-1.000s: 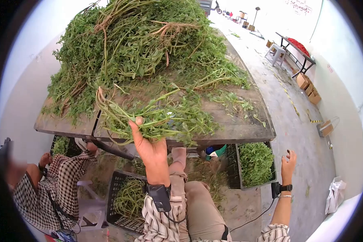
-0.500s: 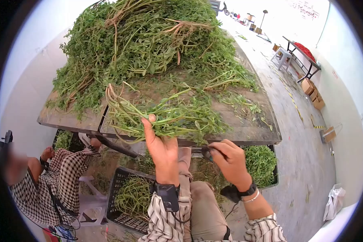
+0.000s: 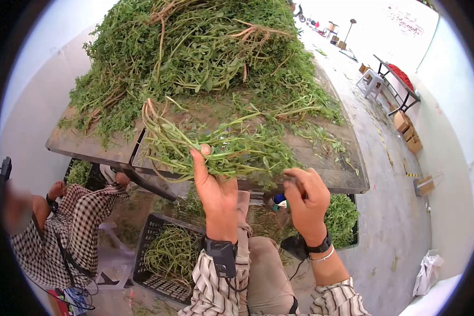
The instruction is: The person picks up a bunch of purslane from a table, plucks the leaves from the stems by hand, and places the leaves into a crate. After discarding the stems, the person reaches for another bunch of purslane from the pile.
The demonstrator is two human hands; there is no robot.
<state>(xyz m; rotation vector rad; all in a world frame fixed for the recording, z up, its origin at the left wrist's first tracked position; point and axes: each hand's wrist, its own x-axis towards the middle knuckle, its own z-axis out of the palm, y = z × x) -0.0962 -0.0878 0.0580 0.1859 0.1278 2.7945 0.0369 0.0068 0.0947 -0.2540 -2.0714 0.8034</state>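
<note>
A bunch of leafy green stems (image 3: 231,154) lies across my left hand (image 3: 216,197), which is closed on it with the thumb on top. Its pale reddish root ends point to the upper left and its leafy ends to the right. Close by the leafy ends, over the table's front edge, is my right hand (image 3: 308,200), with fingers curled and thumb drawn in. Whatever those fingers hold, if anything, is hidden. Behind the bunch rises a large heap of the same greens (image 3: 195,58) on the wooden table (image 3: 347,179).
Below the table stand a black crate (image 3: 142,260) of stems and another holding leafy greens (image 3: 341,221). A person in a checked garment (image 3: 76,226) sits at the left. Farther right are a grey stool (image 3: 371,81) and cardboard boxes (image 3: 408,131).
My right hand has moved up and slightly right, closer to the bunch's leafy ends. My left hand keeps the bunch. The whole view has shifted a little.
</note>
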